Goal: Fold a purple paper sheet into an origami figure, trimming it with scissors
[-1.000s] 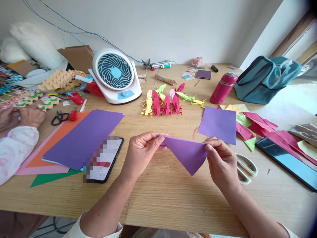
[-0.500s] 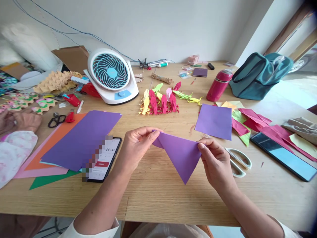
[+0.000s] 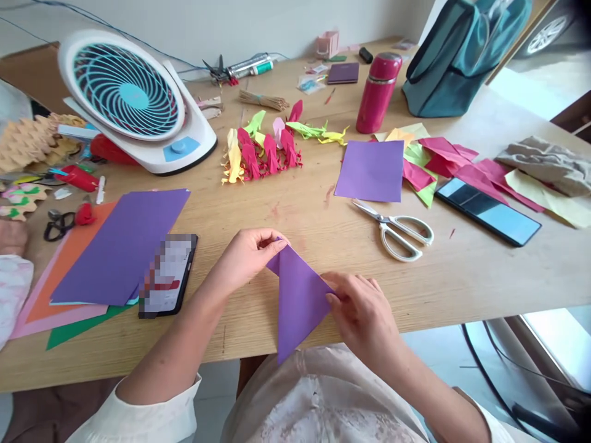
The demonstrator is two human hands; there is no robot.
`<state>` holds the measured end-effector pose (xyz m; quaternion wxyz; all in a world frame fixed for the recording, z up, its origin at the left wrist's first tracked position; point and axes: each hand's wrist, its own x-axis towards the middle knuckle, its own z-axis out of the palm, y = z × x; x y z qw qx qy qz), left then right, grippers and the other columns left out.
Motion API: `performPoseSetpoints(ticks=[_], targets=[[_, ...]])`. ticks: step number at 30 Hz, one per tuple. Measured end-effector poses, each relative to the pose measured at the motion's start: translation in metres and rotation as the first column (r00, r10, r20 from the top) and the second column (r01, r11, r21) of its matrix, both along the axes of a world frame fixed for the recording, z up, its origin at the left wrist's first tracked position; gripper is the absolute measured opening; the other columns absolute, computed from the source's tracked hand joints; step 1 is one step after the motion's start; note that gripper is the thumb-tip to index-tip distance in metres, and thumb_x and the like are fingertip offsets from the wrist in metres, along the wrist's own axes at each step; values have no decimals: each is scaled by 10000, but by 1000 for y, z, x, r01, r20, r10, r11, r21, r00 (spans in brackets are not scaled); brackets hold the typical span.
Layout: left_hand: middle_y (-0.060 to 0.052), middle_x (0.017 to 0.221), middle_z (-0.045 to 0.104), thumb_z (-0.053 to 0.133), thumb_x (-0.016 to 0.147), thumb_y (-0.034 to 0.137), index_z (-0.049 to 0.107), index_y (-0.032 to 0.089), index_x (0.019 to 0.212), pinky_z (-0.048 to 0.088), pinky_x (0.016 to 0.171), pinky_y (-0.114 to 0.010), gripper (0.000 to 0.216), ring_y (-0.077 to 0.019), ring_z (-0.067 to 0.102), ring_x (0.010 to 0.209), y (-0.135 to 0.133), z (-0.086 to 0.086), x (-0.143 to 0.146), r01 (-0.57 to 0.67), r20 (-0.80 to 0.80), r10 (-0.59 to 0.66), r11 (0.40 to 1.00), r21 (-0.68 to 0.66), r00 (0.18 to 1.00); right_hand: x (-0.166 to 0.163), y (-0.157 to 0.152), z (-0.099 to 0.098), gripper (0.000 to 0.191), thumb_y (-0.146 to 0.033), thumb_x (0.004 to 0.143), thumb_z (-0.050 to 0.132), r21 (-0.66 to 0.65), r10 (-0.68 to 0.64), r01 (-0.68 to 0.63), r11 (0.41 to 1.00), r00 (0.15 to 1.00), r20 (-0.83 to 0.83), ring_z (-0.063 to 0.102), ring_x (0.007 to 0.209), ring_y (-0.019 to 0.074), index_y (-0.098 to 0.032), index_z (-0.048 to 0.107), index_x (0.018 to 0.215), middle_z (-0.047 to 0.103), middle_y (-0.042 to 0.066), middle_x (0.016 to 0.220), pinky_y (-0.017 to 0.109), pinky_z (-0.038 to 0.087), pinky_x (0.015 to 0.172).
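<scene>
A folded sheet of purple paper hangs between my hands near the table's front edge, one corner pointing down. Its upper left corner is pinched between the thumb and fingers of my left hand. The right end is gripped by my right hand, thumb in front. A small flap of the paper shows under my left fingers. Beyond my right hand lie white-handled scissors, closed, and a flat purple square. Several folded paper figures in red, yellow, green and pink stand farther back.
At left are coloured sheets, a phone and a white fan. A red flask, teal bag, second phone and paper pieces lie at right. Another person's hand rests at the left edge.
The view has shifted down and right. My hands have brought the purple paper closer to my body and tilted its right end lower. Both keep hold of it. The scissors now show whole.
</scene>
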<state>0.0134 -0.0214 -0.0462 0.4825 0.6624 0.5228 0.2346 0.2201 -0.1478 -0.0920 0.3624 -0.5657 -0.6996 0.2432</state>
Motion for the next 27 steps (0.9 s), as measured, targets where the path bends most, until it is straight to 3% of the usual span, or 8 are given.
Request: performPoseSetpoints(ticks=[3,7,10,13,16,19,22,27], targets=[[-15,732,701,645,848,375,730,190,835,501,577,-246,204,-164,639,648,1,-21,9,-5,-106,10,999,49,994,-1,-3,-6,290,-122,961,484,-26,41,-38,999,990,134,580,767,186,-225,607,1204,666,25,836,345,327,707],[-9,828,717,609,880,260,704,220,976,499,722,-278,141,-177,662,769,-2,-36,17,45,-309,43,961,272,950,-2,-1,-6,319,-134,974,484,-12,64,-63,998,967,245,552,728,188,-221,620,1250,639,23,786,352,283,688],[-44,957,700,576,910,192,652,214,1099,497,844,-339,205,-208,655,904,-8,-40,22,149,-440,73,881,448,895,-2,1,-4,304,-144,976,487,-5,80,-82,997,952,297,531,705,188,-204,634,1236,631,24,776,355,265,677],[-91,1061,648,555,932,170,640,197,1096,493,900,-392,186,-240,623,999,-15,-42,26,245,-533,134,777,579,835,-1,3,-2,294,-144,972,494,-5,90,-94,996,933,349,517,695,189,-189,638,1224,622,28,754,361,257,671],[-72,1020,650,488,973,148,643,205,1032,509,885,-357,175,-212,638,971,-24,-42,28,314,-558,105,735,601,823,0,4,-3,280,-160,966,522,-5,98,-104,995,920,378,508,689,190,-194,637,1220,619,26,740,362,249,661],[-58,1023,685,457,989,128,624,206,1058,519,898,-336,196,-200,663,984,-36,-39,29,323,-569,80,755,571,819,1,4,-4,276,-193,959,560,13,103,-118,993,915,390,496,687,195,-192,636,1224,618,26,743,364,248,660],[-83,1122,705,508,983,168,609,192,1114,527,940,-379,167,-236,667,1062,-53,-34,31,326,-606,105,764,557,789,3,3,-5,284,-226,948,597,26,109,-130,991,910,400,475,679,199,-192,640,1227,609,18,738,367,243,660],[-148,1286,671,528,979,198,572,131,1262,519,1020,-412,294,-272,646,1182,-78,-37,36,379,-658,123,732,566,743,7,0,-6,274,-192,915,633,44,124,-155,987,906,404,438,664,195,-177,663,1187,578,5,716,366,223,651]])
